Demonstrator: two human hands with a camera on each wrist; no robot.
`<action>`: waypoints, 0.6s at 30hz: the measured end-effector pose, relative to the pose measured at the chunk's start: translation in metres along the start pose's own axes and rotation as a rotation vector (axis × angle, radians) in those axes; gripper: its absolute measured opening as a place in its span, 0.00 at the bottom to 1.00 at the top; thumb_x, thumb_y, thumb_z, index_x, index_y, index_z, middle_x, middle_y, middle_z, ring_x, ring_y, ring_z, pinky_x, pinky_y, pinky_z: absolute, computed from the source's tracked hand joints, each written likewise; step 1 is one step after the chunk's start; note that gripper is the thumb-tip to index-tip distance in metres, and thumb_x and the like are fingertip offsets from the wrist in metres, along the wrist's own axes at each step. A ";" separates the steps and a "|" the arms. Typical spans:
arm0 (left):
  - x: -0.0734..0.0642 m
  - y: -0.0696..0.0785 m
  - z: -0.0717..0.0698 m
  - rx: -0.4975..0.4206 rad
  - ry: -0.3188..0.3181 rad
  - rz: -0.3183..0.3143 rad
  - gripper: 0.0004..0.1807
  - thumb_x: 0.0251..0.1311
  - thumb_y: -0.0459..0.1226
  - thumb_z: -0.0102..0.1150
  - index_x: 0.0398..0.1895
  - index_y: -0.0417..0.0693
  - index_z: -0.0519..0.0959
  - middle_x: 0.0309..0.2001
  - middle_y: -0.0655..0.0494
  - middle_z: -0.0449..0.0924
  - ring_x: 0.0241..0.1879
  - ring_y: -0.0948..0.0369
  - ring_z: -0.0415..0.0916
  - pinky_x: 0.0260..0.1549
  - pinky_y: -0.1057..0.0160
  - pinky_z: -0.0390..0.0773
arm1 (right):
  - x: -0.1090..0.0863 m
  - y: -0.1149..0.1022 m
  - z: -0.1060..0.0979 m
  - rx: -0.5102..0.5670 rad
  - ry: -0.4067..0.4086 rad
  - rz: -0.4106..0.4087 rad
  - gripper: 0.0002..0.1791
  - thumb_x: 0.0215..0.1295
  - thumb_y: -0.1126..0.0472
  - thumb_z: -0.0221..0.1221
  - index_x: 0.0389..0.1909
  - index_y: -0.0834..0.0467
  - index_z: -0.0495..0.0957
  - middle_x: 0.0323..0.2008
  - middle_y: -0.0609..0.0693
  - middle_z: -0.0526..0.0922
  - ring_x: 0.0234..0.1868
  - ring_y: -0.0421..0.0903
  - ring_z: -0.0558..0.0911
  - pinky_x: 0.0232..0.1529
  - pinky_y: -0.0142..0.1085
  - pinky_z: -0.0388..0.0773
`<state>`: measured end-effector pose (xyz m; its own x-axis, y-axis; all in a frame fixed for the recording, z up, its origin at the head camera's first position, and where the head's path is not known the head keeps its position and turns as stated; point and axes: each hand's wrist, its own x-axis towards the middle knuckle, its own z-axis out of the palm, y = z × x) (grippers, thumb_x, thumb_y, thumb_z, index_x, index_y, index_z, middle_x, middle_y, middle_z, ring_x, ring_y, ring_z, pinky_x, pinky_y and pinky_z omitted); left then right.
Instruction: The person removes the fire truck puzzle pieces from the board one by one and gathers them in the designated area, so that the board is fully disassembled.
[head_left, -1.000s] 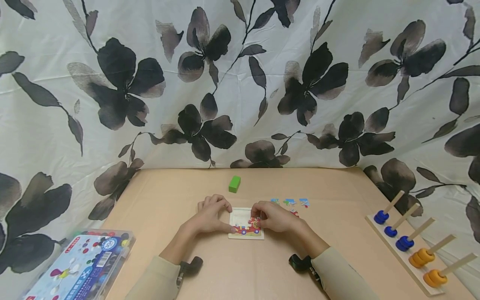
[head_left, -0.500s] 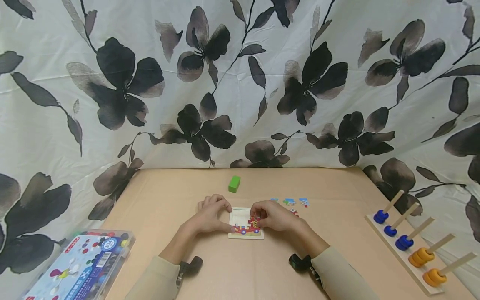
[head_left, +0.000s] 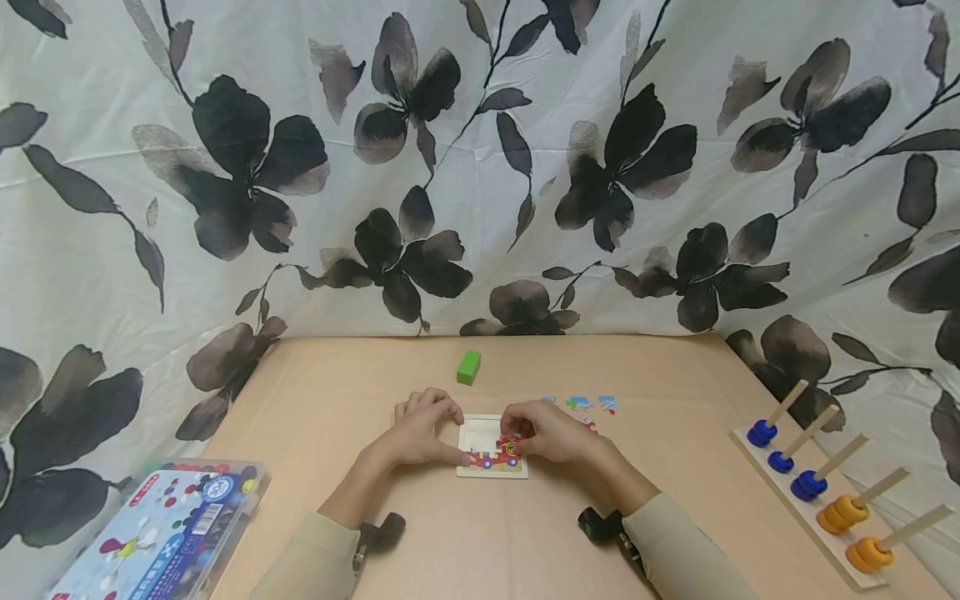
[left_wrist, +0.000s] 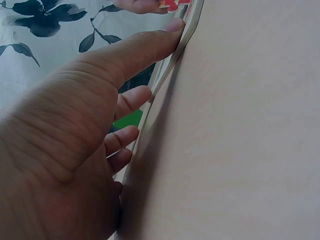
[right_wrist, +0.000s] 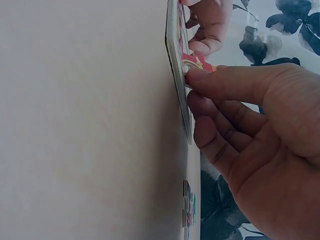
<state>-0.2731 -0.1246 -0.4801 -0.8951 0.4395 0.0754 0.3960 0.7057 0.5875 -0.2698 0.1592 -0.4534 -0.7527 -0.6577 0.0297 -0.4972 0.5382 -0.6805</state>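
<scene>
A small white-framed jigsaw puzzle tray (head_left: 492,476) lies in front of me, with red pieces along its lower part showing a wheeled vehicle. My left hand (head_left: 422,432) holds the tray by its left side, thumb at the lower left and index finger near the upper corner. In the left wrist view the thumb (left_wrist: 155,44) lies on the tray's rim. My right hand (head_left: 553,432) pinches a red puzzle piece (right_wrist: 202,64) with a yellow design between thumb and fingers, right over the tray's right side. Its fingers partly hide that piece.
Several blue puzzle pieces (head_left: 608,405) lie beyond my right hand, with a red one (head_left: 589,425) nearer it. A green block (head_left: 468,367) stands behind the tray. A pegged stacking board (head_left: 817,517) is at the right, a clear plastic box (head_left: 161,529) at the left.
</scene>
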 end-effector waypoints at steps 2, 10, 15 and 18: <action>0.000 0.000 0.000 0.004 0.002 -0.001 0.31 0.36 0.62 0.83 0.43 0.67 0.79 0.62 0.63 0.68 0.64 0.51 0.58 0.62 0.47 0.51 | 0.000 0.001 0.000 -0.002 -0.012 -0.013 0.11 0.64 0.69 0.69 0.42 0.54 0.81 0.36 0.43 0.84 0.38 0.42 0.78 0.42 0.33 0.77; 0.000 0.001 0.000 0.000 0.001 -0.002 0.31 0.37 0.62 0.83 0.44 0.66 0.79 0.62 0.62 0.68 0.64 0.51 0.58 0.62 0.46 0.51 | -0.001 0.000 -0.001 0.004 -0.036 -0.004 0.11 0.65 0.69 0.68 0.43 0.53 0.80 0.38 0.47 0.86 0.38 0.42 0.79 0.42 0.34 0.76; -0.001 0.002 -0.001 -0.004 -0.001 -0.002 0.31 0.37 0.61 0.83 0.44 0.66 0.79 0.62 0.62 0.68 0.65 0.51 0.58 0.62 0.46 0.51 | -0.002 -0.002 -0.002 -0.004 -0.027 -0.008 0.11 0.65 0.69 0.68 0.42 0.52 0.80 0.38 0.44 0.87 0.38 0.41 0.80 0.43 0.34 0.76; -0.001 0.001 -0.001 -0.004 -0.001 -0.001 0.31 0.37 0.61 0.83 0.44 0.65 0.79 0.62 0.62 0.68 0.65 0.51 0.58 0.61 0.46 0.51 | -0.001 -0.001 -0.002 -0.002 -0.020 -0.017 0.11 0.65 0.69 0.68 0.42 0.52 0.81 0.38 0.43 0.87 0.38 0.40 0.82 0.43 0.34 0.77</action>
<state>-0.2722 -0.1242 -0.4788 -0.8951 0.4396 0.0742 0.3946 0.7037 0.5909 -0.2693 0.1607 -0.4510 -0.7351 -0.6774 0.0268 -0.5111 0.5278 -0.6784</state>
